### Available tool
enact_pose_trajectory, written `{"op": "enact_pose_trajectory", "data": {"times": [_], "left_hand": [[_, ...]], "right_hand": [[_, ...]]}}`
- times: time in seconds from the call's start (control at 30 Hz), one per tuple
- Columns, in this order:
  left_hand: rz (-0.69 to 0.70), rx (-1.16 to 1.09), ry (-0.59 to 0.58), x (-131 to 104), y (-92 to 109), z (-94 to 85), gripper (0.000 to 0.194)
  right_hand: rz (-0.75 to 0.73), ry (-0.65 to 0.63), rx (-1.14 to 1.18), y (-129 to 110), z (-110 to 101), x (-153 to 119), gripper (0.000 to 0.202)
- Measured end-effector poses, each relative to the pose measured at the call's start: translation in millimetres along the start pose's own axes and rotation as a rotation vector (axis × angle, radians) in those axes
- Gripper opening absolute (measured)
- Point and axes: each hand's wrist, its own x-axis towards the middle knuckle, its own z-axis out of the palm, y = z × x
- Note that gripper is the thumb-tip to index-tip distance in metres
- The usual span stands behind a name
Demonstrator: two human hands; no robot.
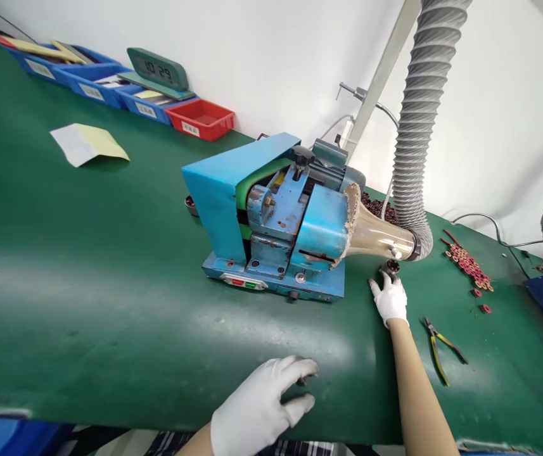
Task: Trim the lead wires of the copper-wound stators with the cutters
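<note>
My left hand [264, 402], in a white glove with dark fingertips, hovers over the front edge of the green table with its fingers apart and nothing between them. Farther off, my right hand [389, 299], also gloved, reaches to a small dark ring-shaped part [392, 266] on the table; its fingertips are at the near side of the part. The part lies just below the metal nozzle of a blue belt sanding machine [271, 221]. Another similar round part [191, 204] is partly hidden behind the machine's left side.
Yellow-handled pliers [437, 345] lie right of my right forearm. Beyond them are red rings [471, 267]. A grey hose [423, 107] rises from the nozzle. Dark parts [380, 209] are piled behind it. Blue bins [95, 92], a red bin [199, 120], a clock [157, 68] and paper [88, 144] are at left.
</note>
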Motion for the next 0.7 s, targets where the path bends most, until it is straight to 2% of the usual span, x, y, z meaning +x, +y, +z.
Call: {"op": "enact_pose_trajectory", "data": {"times": [0.07, 0.13, 0.2, 0.3, 0.5, 0.6, 0.7], "left_hand": [[-0.024, 0.0, 0.002, 0.1, 0.4, 1.2, 0.03], [-0.043, -0.012, -0.006, -0.3, 0.4, 1.2, 0.031], [-0.058, -0.032, 0.004, -1.1, -1.1, -1.1, 0.032], [-0.065, -0.051, 0.057, -1.3, -9.0, -10.1, 0.029], [0.001, -0.091, 0.242, -3.1, -42.8, -48.6, 0.013], [-0.058, -0.069, 0.361, -12.0, -60.8, -70.8, 0.014], [-0.171, -0.008, 0.52, -22.0, -80.5, -91.0, 0.015]], "right_hand": [[0.024, 0.016, 0.015, -5.2, 4.5, 17.6, 0.063], [0.027, 0.031, 0.034, -9.6, 5.7, 24.2, 0.06], [0.004, 0.047, 0.061, -16.2, 4.5, 18.2, 0.051], [-0.087, 0.057, 0.119, -29.8, -1.2, -8.4, 0.043], [-0.283, 0.052, 0.252, -47.3, -11.2, -63.0, 0.043], [-0.283, 0.03, 0.257, -47.7, -0.8, -69.0, 0.047], [-0.276, 0.044, 0.23, -43.4, 16.5, -61.9, 0.052]]}}
